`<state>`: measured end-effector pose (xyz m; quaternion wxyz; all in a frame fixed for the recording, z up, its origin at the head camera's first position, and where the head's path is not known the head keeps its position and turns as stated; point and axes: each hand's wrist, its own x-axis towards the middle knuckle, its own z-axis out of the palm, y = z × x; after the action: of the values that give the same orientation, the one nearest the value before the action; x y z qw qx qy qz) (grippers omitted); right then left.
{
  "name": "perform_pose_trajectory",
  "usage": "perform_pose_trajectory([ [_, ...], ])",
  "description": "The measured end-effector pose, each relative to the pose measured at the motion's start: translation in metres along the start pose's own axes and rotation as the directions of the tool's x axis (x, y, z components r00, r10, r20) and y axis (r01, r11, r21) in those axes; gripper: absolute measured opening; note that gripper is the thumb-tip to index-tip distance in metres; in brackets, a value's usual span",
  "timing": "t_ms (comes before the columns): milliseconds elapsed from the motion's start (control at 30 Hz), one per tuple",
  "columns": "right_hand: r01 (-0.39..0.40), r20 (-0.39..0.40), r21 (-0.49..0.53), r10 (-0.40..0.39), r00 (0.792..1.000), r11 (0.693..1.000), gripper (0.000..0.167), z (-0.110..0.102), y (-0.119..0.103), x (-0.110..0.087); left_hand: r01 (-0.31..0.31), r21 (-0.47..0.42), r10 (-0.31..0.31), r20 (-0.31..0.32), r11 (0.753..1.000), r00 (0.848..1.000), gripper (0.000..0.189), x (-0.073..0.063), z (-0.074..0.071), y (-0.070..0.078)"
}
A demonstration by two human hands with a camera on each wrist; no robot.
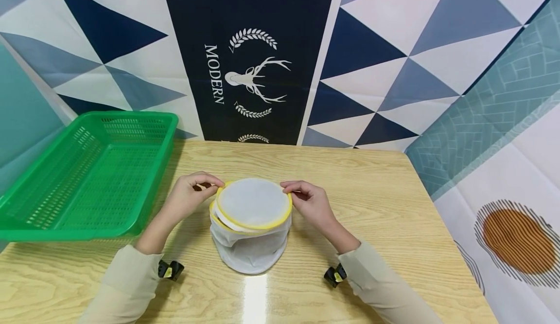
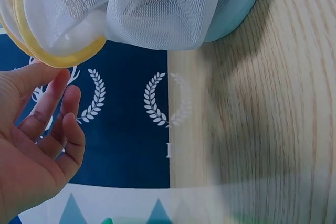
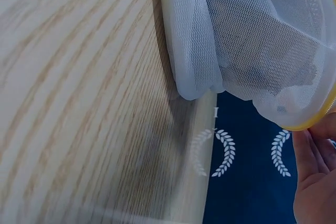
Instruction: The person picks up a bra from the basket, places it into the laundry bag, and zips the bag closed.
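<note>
A round white mesh laundry bag (image 1: pixel 250 253) with yellow trim stands on the table between the hands. Its circular top (image 1: pixel 253 202) is tilted, and a dark gap shows beneath its left front edge. My left hand (image 1: pixel 191 192) pinches the yellow rim at the left; in the left wrist view, thumb and index fingertip meet at the yellow edge (image 2: pixel 73 59) while the other fingers curl loosely. On the opposite side my right hand (image 1: pixel 311 201) pinches the same rim. The right wrist view shows the bag's sagging mesh wall (image 3: pixel 262 40), with the fingertips partly cut off by the frame.
A green perforated plastic basket (image 1: pixel 140 202) sits at the table's left. The wooden table (image 1: pixel 376 207) ends at a patterned cloth wall (image 1: pixel 258 37) behind. Another printed cloth (image 1: pixel 503 168) hangs along the right side.
</note>
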<state>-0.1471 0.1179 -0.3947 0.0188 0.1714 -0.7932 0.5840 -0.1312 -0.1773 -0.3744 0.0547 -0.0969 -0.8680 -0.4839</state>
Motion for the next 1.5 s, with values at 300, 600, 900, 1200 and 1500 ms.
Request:
perform_pose_trajectory([
  [300, 0.094, 0.009, -0.064, -0.094, 0.996, 0.993, 0.011, 0.0, 0.004, -0.002, 0.001, 0.003, -0.001, 0.003, 1.0, 1.0, 0.01, 0.0, 0.002, 0.0],
  [600, 0.131, 0.017, -0.145, -0.129, 0.991, 0.981, 0.013, 0.0, 0.005, 0.0, 0.007, 0.012, -0.007, 0.009, 1.0, 1.0, 0.011, 0.003, 0.003, -0.005],
  [900, 0.108, 0.013, -0.188, -0.108, 0.994, 0.976, 0.015, -0.001, 0.007, 0.003, 0.029, 0.002, -0.029, 0.009, 1.0, 1.0, 0.013, 0.006, 0.006, -0.009],
  [1200, 0.02, 0.03, -0.221, -0.014, 0.999, 0.975, 0.016, -0.001, 0.007, 0.0, 0.089, -0.112, -0.086, 0.039, 0.99, 0.996, 0.015, 0.005, 0.01, -0.014],
  [1500, -0.05, 0.067, -0.148, 0.06, 0.996, 0.988, 0.029, 0.0, 0.005, 0.0, 0.163, -0.169, -0.156, 0.05, 0.972, 0.986, 0.017, 0.007, 0.013, -0.016],
])
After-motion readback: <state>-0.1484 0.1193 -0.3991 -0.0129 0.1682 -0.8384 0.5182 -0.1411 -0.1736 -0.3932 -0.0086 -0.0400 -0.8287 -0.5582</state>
